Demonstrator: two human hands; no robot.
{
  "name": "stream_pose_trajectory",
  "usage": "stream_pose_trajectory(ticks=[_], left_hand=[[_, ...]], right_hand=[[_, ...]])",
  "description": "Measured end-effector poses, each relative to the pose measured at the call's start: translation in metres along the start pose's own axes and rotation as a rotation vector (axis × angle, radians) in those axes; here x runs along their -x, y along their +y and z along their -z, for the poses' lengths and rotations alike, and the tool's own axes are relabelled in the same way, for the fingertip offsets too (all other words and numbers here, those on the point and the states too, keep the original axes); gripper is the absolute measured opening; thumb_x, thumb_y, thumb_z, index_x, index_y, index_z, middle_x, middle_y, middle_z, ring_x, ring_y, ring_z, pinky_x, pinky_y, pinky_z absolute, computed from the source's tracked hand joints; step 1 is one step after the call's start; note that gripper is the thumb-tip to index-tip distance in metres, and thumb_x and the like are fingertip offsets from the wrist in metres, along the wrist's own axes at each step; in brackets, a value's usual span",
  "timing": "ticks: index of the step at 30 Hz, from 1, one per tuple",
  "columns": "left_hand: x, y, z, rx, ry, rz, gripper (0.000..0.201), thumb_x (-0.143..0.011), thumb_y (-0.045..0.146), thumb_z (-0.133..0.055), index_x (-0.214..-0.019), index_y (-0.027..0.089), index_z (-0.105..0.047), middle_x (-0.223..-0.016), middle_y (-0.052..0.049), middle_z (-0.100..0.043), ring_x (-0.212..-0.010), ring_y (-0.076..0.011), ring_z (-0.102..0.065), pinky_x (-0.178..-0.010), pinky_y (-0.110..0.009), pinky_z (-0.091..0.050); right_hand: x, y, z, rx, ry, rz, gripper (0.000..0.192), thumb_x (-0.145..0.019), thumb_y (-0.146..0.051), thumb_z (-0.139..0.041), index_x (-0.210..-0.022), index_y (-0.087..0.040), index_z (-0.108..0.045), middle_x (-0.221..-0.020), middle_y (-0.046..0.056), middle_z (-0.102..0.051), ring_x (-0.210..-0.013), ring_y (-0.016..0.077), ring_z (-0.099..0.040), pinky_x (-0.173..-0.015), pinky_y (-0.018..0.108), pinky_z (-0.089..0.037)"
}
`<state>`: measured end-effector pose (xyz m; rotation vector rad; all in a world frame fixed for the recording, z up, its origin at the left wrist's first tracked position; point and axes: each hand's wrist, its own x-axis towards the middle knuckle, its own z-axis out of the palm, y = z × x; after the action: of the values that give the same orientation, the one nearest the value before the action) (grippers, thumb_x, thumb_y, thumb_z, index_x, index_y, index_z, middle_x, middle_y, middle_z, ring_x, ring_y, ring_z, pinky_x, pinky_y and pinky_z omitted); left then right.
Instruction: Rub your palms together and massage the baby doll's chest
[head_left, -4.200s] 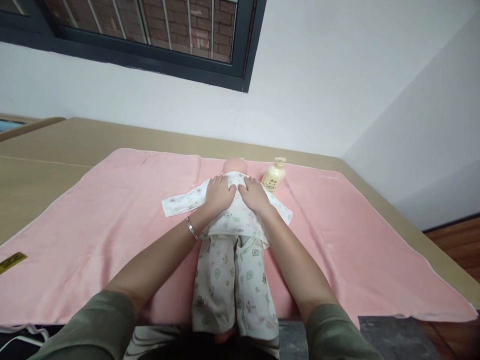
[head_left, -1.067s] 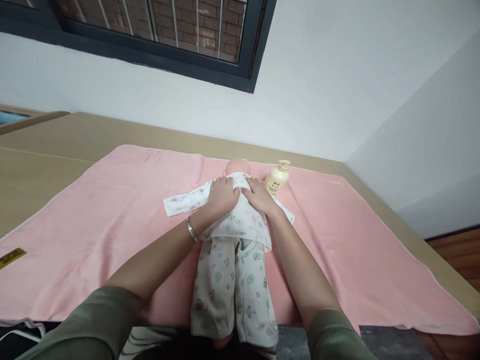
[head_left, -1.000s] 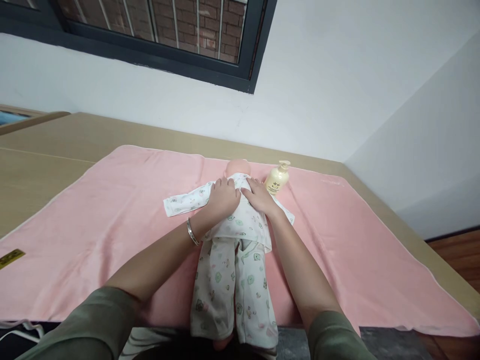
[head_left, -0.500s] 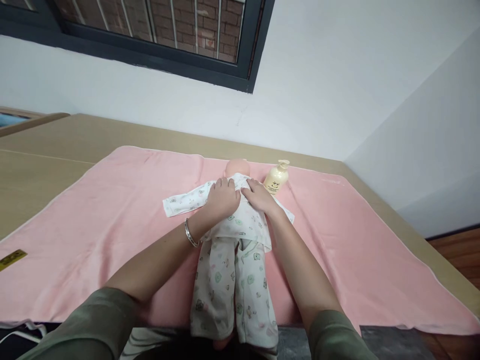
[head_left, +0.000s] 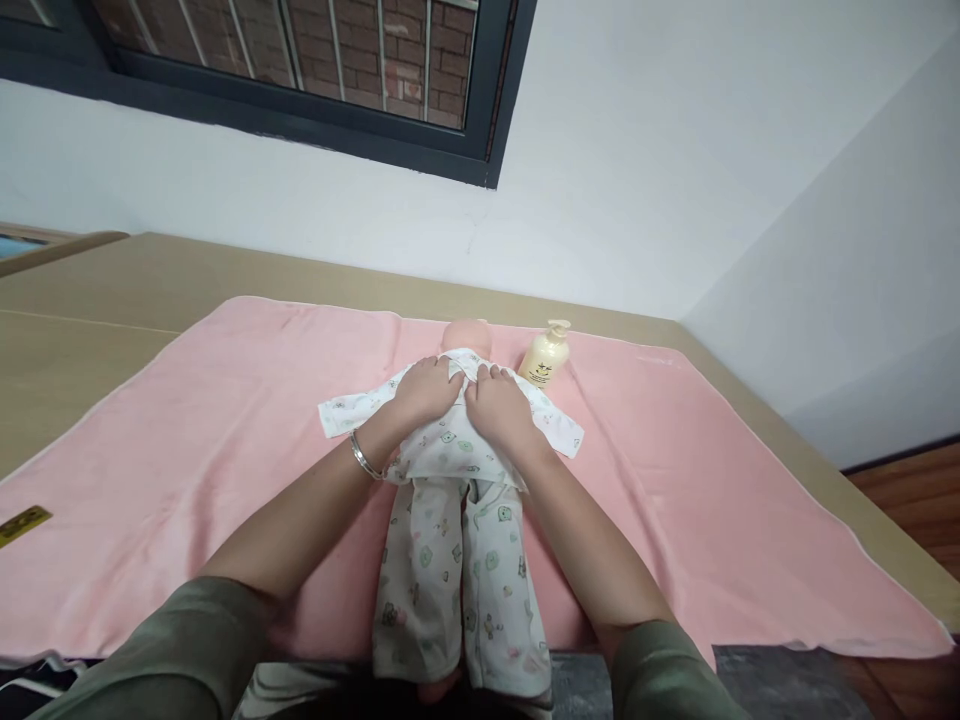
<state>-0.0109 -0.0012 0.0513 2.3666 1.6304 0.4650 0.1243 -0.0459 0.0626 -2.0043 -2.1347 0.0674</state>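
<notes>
A baby doll [head_left: 466, 333] in a white printed top [head_left: 442, 440] and matching trousers [head_left: 457, 590] lies on a pink towel [head_left: 225, 440], head away from me. My left hand [head_left: 422, 389] rests flat on the doll's upper chest on the left, a silver bangle [head_left: 363, 457] at its wrist. My right hand [head_left: 499, 411] lies flat beside it on the right of the chest. The fingertips of both hands meet near the collar. Neither hand grips anything. The doll's sleeves spread out to either side.
A cream pump bottle [head_left: 545, 355] stands on the towel just right of the doll's head. The towel covers a beige table [head_left: 90, 300] set against a white wall under a dark-framed window [head_left: 300, 70]. A yellow tag [head_left: 22, 524] lies at the towel's left edge.
Both hands have shifted slightly on the doll's chest, the right one moving inward toward the middle. The view has drifted a little.
</notes>
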Motion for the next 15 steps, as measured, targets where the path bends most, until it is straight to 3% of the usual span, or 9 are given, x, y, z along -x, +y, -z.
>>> stream_pose_trajectory(ticks=[3,6,10,15], left_hand=[[0.014,0.016,0.000,-0.122,0.004,0.008,0.050,-0.100,0.033,-0.035,-0.136,0.000,-0.050,-0.136,-0.028,-0.059,-0.130,-0.0363,-0.054,-0.107,-0.046,-0.043],[0.021,0.024,0.005,-0.135,-0.040,0.021,0.054,-0.100,0.034,-0.036,-0.141,0.000,-0.045,-0.141,-0.029,-0.055,-0.133,-0.0374,-0.052,-0.105,-0.047,-0.045],[0.013,0.011,0.017,-0.024,-0.128,0.005,0.048,-0.099,0.036,-0.037,-0.131,0.006,-0.056,-0.136,-0.023,-0.062,-0.126,-0.0335,-0.059,-0.103,-0.042,-0.047],[-0.003,-0.011,0.026,0.149,-0.139,-0.004,0.042,-0.096,0.034,-0.041,-0.124,0.013,-0.064,-0.130,-0.016,-0.069,-0.115,-0.0275,-0.067,-0.096,-0.033,-0.050]], right_hand=[[-0.012,0.017,-0.001,-0.114,-0.028,0.016,0.051,-0.102,-0.031,-0.034,-0.144,-0.005,-0.050,-0.150,0.022,-0.052,-0.141,0.0328,-0.045,-0.117,0.044,-0.032],[-0.022,0.031,-0.007,-0.206,-0.016,0.000,0.055,-0.102,-0.037,-0.035,-0.148,-0.009,-0.047,-0.157,0.019,-0.045,-0.147,0.0317,-0.038,-0.121,0.045,-0.027],[-0.022,0.032,-0.008,-0.248,0.042,-0.002,0.055,-0.101,-0.037,-0.038,-0.145,-0.008,-0.052,-0.153,0.020,-0.049,-0.146,0.0330,-0.040,-0.121,0.047,-0.028],[-0.011,0.017,-0.008,-0.252,0.287,0.071,0.053,-0.098,-0.029,-0.041,-0.146,-0.009,-0.051,-0.159,0.018,-0.042,-0.150,0.0308,-0.034,-0.124,0.048,-0.025]])
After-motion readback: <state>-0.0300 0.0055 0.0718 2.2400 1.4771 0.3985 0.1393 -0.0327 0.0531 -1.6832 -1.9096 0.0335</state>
